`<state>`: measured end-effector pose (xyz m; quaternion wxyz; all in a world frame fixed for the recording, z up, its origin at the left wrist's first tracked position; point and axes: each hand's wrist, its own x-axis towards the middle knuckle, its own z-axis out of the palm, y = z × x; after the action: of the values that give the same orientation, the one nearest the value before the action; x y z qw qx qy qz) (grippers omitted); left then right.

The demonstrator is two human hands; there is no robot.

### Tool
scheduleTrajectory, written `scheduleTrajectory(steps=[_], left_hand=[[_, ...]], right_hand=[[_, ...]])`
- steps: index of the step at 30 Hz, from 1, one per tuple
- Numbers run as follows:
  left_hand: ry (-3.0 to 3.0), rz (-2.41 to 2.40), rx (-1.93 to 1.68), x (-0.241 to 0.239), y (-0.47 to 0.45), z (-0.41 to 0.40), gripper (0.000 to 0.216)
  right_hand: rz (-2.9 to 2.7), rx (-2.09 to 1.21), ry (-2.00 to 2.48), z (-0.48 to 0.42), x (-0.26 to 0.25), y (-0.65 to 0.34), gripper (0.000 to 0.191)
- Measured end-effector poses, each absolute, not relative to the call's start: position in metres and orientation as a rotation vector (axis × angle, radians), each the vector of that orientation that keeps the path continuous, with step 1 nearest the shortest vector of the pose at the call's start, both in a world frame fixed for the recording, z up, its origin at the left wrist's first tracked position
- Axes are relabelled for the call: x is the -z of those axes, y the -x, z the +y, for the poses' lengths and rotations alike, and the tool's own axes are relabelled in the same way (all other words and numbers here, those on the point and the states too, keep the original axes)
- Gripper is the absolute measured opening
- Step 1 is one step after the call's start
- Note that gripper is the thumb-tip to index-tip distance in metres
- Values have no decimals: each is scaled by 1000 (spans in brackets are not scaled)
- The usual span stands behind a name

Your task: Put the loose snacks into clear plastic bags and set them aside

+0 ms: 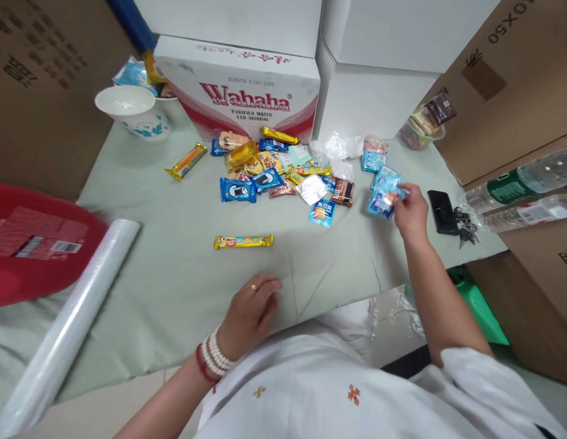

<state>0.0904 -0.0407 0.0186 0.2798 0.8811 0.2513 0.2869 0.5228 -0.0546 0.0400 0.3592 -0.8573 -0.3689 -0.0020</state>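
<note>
My right hand (pixel 410 210) pinches the edge of a blue snack packet (pixel 381 204) at the right of the table. That packet overlaps others, including a blue packet (pixel 374 160) just behind it. Near the front edge rests my left hand (pixel 251 311), its fingers loosely curled with nothing visible in them. In front of it lies a yellow snack stick (pixel 243 241) on its own. A loose heap of snacks fills the middle: a blue wrapped snack (pixel 238 189), a brown packet (pixel 342 191), a white square packet (pixel 312 189) and a light-blue packet (pixel 322 213).
A Wahaha carton (pixel 247 91) and white boxes (pixel 379 91) line the back. At left are a paper cup (pixel 135 113), an orange-yellow bar (pixel 187 162), a plastic film roll (pixel 77 317) and a red bag (pixel 41 244). A phone (pixel 442 211), keys (pixel 467 228) and bottles (pixel 516 186) lie right.
</note>
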Motion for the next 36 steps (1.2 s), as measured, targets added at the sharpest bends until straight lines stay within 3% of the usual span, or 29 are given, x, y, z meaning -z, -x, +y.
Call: scheduleTrajectory(steps=[6, 8, 11, 14, 18, 23, 28, 30, 36], left_hand=[[-2535, 955, -731, -11, -17, -44, 21], [-2564, 1032, -730, -7, 3, -53, 20], [-2534, 1167, -737, 0, 24, -68, 19], [-2475, 1249, -746, 3, 31, -76, 18], [-2470, 1207, -779, 2, 31, -74, 17], [-2406, 1227, -791, 0, 32, -75, 19], [-2378, 1165, -844, -9, 15, -71, 20], [-2377, 1103, -868, -14, 4, -68, 21], [-2364, 1063, -891, -19, -5, -75, 22]], right_hand=[[-1285, -26, 2566, 32, -32, -559, 35], [-1376, 93, 2576, 43, -34, -550, 26], [-1443, 301, 2516, 61, -41, -538, 30], [-1393, 132, 2526, 86, -39, -528, 33], [-1406, -144, 2571, 113, -27, -518, 18], [-1395, -18, 2122, 109, -32, -514, 9], [-1411, -214, 1754, 97, -44, -513, 11], [-1346, -213, 1727, 96, -45, -512, 18], [-1443, -93, 1886, 103, -54, -485, 15]])
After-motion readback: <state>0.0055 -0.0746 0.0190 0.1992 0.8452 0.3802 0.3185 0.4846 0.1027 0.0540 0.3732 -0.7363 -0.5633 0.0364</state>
